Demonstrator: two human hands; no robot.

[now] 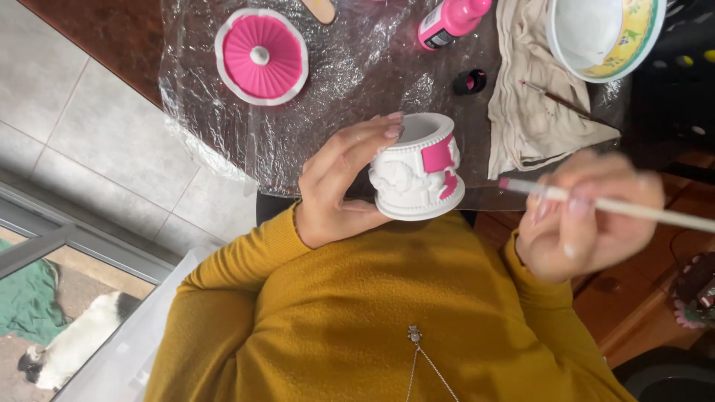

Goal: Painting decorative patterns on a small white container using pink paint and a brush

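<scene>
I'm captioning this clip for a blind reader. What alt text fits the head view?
One hand holds a small white relief pot, partly painted pink, while the other hand holds a paintbrush with a pink tip beside it. Behind them on plastic wrap lie a pink ribbed lid, a pink paint bottle and a cloth.

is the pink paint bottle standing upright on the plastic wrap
No, the pink paint bottle lies tilted on its side, its black cap off beside it.

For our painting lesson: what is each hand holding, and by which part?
The left hand holds the white-and-pink pot by its side and rim; the right hand holds the paintbrush mid-handle.
</scene>
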